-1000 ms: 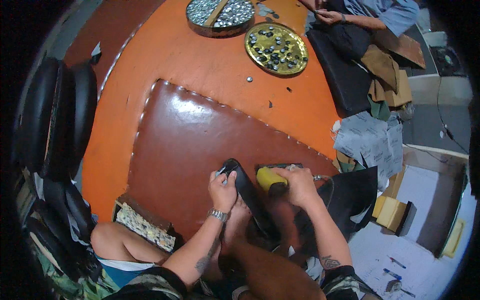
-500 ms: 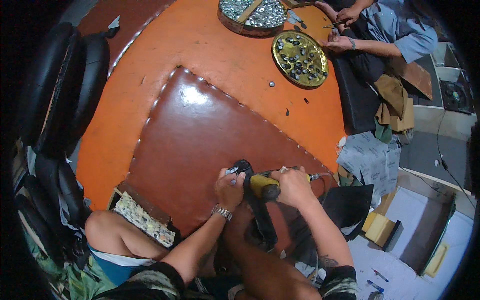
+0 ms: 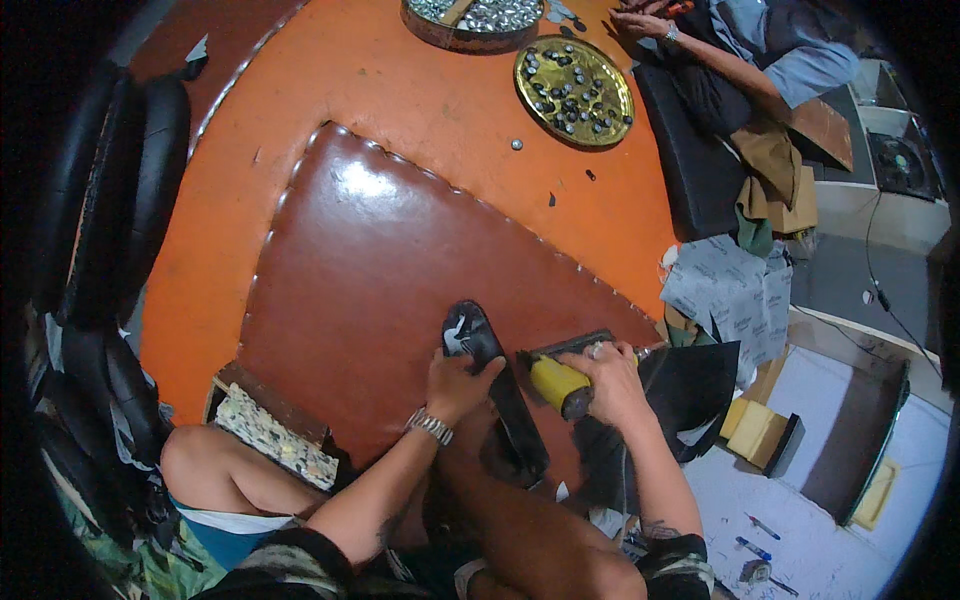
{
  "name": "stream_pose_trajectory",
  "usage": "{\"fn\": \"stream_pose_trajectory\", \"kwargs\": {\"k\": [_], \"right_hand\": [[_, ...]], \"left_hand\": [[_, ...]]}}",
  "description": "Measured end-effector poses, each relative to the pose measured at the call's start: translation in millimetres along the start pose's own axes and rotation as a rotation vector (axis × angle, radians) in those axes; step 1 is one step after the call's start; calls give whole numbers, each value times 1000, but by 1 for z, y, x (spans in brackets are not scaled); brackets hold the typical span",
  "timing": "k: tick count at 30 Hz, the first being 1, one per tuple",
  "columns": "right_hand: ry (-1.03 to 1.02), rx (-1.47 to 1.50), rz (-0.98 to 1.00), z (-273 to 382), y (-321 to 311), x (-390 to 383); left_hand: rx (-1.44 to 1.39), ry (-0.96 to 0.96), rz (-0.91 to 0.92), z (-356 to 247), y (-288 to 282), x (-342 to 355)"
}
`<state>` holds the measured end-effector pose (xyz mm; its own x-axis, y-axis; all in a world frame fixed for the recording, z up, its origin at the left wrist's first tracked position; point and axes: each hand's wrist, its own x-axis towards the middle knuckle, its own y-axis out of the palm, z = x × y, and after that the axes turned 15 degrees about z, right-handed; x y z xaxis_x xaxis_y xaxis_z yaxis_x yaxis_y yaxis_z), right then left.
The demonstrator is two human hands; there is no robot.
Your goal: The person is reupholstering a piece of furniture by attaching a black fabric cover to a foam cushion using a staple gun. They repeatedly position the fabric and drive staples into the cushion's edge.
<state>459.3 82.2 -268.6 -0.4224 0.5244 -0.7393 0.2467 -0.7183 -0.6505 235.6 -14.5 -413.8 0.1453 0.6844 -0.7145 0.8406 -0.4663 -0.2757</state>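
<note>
My left hand [image 3: 458,385] grips a long black padded piece [image 3: 515,425] with rounded ends, like an armrest pad, near its far end. Its thumb presses on the upper face, beside a small white patch. My right hand [image 3: 612,385] is wrapped round a yellow and black staple gun [image 3: 562,387], held just right of the pad and apart from it. A hose runs off behind that hand. Below both lies a brown padded panel [image 3: 350,270] edged with shiny tacks.
On the orange surface [image 3: 430,110] stand a gold tray [image 3: 522,95] of dark buttons and a round tin [image 3: 475,40] of silvery ones. A co-worker's hand [image 3: 640,22] is at the far right. Black cushions [image 3: 160,190] stand left; a foam-topped box [image 3: 275,435] sits by my knee.
My right hand has drawn the staple gun rightward, off the black pad. The pad's far end, covered before, now shows its white patch. The whole view has shifted slightly.
</note>
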Motion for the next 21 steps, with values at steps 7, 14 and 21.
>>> {"fn": "stream_pose_trajectory", "kwargs": {"k": [7,14,21], "right_hand": [[-52,-46,109,4,31,-22],[-98,-21,162,11,22,-7],[-38,-69,234,17,11,-2]], "left_hand": [[145,-136,-74,-8,18,10],[28,103,-98,8,6,3],[39,135,-70,16,2,-2]]}}
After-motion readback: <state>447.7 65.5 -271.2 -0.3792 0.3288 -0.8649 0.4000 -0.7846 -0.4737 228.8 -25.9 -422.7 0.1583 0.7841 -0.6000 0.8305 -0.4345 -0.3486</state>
